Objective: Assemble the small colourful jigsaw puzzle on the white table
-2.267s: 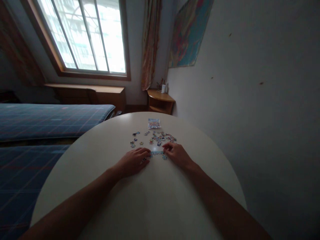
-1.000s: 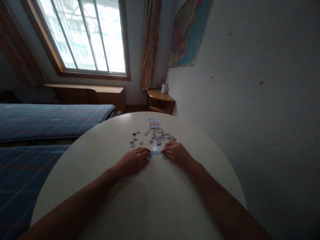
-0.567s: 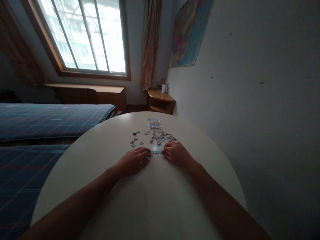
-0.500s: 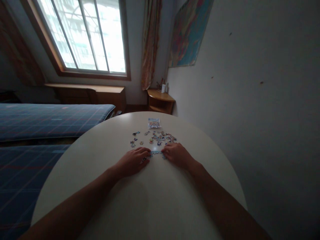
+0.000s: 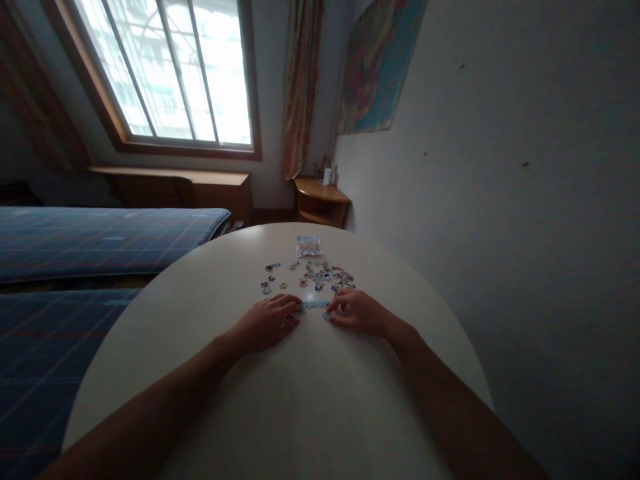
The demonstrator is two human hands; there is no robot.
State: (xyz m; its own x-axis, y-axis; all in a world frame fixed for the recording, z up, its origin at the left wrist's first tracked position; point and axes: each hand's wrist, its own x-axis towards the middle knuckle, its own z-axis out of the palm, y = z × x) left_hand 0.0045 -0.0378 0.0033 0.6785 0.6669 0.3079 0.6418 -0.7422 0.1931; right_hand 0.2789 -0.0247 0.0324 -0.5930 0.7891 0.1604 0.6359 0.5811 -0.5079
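A short joined strip of light-blue puzzle pieces (image 5: 314, 305) lies on the round white table (image 5: 320, 413). My left hand (image 5: 265, 323) rests palm down with its fingertips on the strip's left end. My right hand (image 5: 357, 312) has curled fingers pressed at the strip's right end; what they pinch is too small to name. Loose coloured puzzle pieces (image 5: 317, 275) are scattered just beyond both hands. A small picture card (image 5: 309, 246) lies farther back.
A grey wall runs close along the table's right side. A bed with a blue plaid cover (image 5: 90, 240) stands to the left. A wooden corner shelf (image 5: 320, 200) and a window (image 5: 170, 73) lie behind the table.
My right hand has shifted slightly toward me and turned at the strip's right end. The left hand has stayed in place.
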